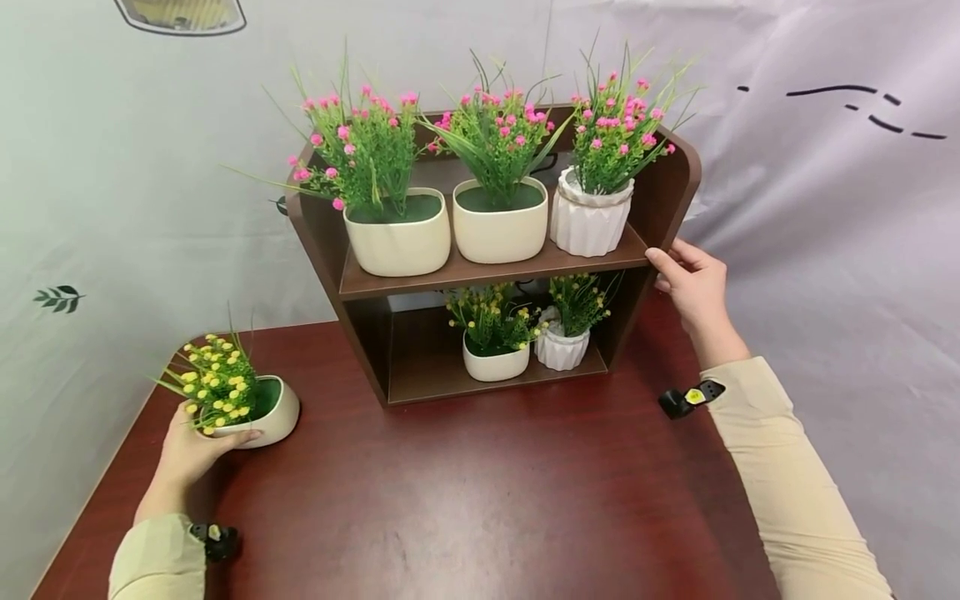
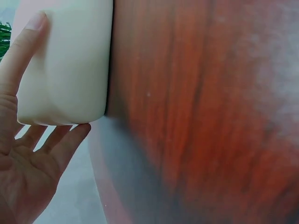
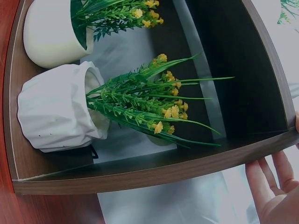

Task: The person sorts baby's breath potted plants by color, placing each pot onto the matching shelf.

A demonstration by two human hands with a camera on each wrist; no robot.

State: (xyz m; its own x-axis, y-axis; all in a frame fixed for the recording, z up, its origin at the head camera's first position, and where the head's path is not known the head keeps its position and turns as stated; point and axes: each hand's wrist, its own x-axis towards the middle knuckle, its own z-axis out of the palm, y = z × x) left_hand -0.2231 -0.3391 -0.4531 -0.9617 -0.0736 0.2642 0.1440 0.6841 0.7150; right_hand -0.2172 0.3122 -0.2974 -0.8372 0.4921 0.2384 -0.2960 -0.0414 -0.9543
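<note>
My left hand (image 1: 191, 446) holds a cream oval pot (image 1: 279, 417) with yellow flowers at the table's left. In the left wrist view the thumb lies along the pot's side (image 2: 74, 65) and the other fingers are at its end. My right hand (image 1: 697, 287) grips the right side panel of a brown two-tier shelf (image 1: 495, 268), thumb on the front edge and fingers behind. On the upper tier stand two cream pots (image 1: 397, 246) (image 1: 501, 233) and a white ribbed pot (image 1: 588, 221), all with pink flowers. Below are a cream pot (image 1: 497, 364) and a white pot (image 3: 56, 109) with yellow flowers.
The shelf stands at the back of a dark red wooden table (image 1: 450, 500). A pale cloth backdrop (image 1: 840, 208) with printed leaves and dashes hangs behind and beside it. The lower tier's left part shows bare board (image 1: 420, 350).
</note>
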